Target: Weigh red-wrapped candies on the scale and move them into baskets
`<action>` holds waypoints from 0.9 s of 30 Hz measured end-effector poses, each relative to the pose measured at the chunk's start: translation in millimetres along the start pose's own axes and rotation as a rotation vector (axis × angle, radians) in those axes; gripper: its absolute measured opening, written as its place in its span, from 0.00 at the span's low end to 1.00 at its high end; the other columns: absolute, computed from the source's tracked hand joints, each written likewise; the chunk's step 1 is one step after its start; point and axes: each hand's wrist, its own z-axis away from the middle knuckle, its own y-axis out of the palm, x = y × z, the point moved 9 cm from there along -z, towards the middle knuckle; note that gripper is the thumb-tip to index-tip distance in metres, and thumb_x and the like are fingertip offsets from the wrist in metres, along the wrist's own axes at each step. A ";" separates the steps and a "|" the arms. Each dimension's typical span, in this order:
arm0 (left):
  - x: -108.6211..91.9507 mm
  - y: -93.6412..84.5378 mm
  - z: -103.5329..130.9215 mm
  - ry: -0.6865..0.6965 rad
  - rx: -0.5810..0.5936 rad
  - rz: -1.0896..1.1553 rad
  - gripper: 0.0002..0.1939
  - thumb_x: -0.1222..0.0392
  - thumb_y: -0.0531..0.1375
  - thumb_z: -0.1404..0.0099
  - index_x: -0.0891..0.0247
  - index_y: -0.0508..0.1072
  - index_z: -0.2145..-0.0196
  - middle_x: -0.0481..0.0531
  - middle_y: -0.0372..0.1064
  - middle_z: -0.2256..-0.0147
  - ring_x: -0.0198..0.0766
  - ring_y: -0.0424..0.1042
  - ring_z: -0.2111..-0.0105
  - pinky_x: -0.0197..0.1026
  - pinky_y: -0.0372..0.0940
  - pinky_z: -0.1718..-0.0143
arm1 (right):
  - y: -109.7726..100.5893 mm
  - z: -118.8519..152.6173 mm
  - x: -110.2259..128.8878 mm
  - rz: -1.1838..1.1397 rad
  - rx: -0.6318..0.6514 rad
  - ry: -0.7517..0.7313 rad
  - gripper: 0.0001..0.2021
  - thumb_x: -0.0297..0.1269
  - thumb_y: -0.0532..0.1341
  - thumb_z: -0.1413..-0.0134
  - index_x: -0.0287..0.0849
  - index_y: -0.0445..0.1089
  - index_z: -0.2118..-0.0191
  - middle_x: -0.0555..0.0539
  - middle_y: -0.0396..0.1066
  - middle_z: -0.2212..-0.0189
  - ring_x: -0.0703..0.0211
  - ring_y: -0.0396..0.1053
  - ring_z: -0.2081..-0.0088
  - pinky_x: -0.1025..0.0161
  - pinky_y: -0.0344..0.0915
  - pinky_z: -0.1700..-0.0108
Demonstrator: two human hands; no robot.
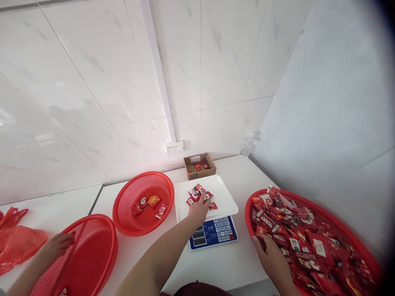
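Resting the left hand (pixel 199 210) on red packets (pixel 196 191) on the white pan (pixel 224 198) of the scale (pixel 212 235); cannot tell whether gripping any. Holding the right hand (pixel 272 254) half-curled at the rim of a heaped basket (pixel 249 214), grip likewise unclear. Outward on the bench (pixel 247 173), can see a carton (pixel 202 174), a colander (pixel 140 231) and a co-worker's hand (pixel 60 244) at a second colander (pixel 112 242).

Packet basket (pixel 248 213) — cut off below; scale display (pixel 199 234) (too small) — unreadable.

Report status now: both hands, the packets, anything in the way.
Left hand on red printed packets, atop digital scale's white tray. Right hand at rim of packet-filled red basket. Co-worker's hand at separate red basket, clear of scale.
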 end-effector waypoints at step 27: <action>58.7 -26.5 18.3 -0.304 -0.152 0.321 0.21 0.62 0.42 0.31 0.60 0.55 0.42 0.60 0.56 0.45 0.44 0.68 0.53 0.43 0.61 0.56 | 0.1 -0.6 -1.7 -0.018 -0.003 0.004 0.19 0.55 0.50 0.53 0.45 0.65 0.66 0.39 0.73 0.62 0.48 0.69 0.58 0.53 0.63 0.53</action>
